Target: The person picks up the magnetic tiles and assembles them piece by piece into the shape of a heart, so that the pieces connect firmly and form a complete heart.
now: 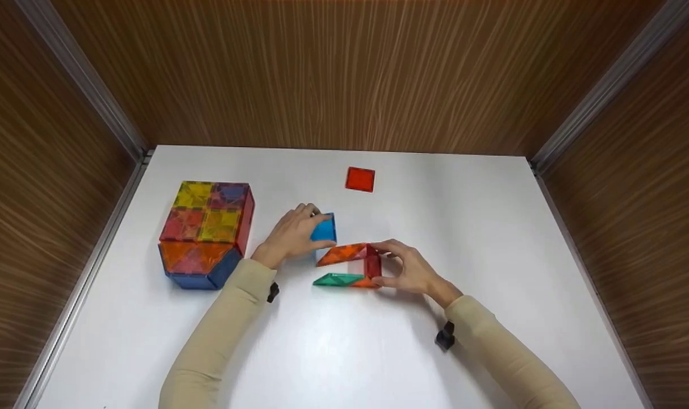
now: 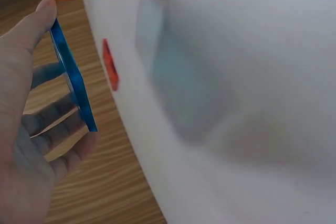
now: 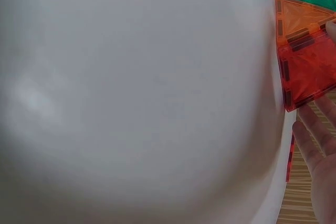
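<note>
My left hand (image 1: pixel 294 234) holds a blue square tile (image 1: pixel 324 229) by its edges, between thumb and fingers. In the left wrist view that blue tile (image 2: pixel 73 77) is seen nearly edge-on, above the white table. To the right, my right hand (image 1: pixel 408 267) grips an upright red square tile (image 1: pixel 373 264) between thumb and fingertips. Joined to the red tile are an orange-red side (image 1: pixel 344 253) at the back and a green piece (image 1: pixel 338 279) with an orange one at the front. Together they form a U open toward the left. The right wrist view shows the red tile (image 3: pixel 308 69) beside an orange triangle (image 3: pixel 296 18).
A block built of coloured translucent tiles (image 1: pixel 219 227) stands at the left of the white table (image 1: pixel 333 352). One loose red square tile (image 1: pixel 360 179) lies toward the back. Wood-grain panels (image 1: pixel 344 74) wall the table at the back and both sides.
</note>
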`<move>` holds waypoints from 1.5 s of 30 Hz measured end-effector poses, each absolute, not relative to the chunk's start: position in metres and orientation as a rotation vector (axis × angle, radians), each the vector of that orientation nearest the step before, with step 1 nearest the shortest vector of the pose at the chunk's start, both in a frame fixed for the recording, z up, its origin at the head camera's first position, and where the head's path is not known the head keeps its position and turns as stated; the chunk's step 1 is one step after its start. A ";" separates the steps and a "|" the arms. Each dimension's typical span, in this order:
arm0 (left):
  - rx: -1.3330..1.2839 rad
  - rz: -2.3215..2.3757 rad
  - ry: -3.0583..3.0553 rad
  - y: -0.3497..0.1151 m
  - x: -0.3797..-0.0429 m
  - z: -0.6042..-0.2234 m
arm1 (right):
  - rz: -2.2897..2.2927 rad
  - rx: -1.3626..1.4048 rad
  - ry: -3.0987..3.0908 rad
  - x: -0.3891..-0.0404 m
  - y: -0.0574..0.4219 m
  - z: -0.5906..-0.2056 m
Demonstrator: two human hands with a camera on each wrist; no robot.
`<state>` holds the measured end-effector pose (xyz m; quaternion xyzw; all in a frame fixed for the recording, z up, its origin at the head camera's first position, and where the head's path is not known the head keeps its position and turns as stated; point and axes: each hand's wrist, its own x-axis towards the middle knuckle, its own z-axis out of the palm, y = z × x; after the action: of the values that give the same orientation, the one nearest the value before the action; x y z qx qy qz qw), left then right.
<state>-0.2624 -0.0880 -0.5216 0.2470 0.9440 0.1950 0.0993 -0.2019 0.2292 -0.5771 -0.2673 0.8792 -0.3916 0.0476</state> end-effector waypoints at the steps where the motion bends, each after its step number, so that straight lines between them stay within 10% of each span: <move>1: 0.745 0.576 2.800 -0.086 -0.261 -0.519 | -1.196 -0.810 2.681 -0.202 0.229 -0.577; 19: 1.187 0.533 2.870 -0.044 -0.207 -0.519 | -1.257 -0.917 2.677 -0.203 0.228 -0.582; 45: 1.060 0.820 2.870 -0.079 -0.214 -0.543 | -1.195 -0.849 2.692 -0.203 0.229 -0.581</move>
<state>-0.2143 -0.0793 -0.5435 0.3347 0.9060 0.2589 -0.0130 -0.2031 0.2290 -0.5806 -0.2768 0.8777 -0.3894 0.0381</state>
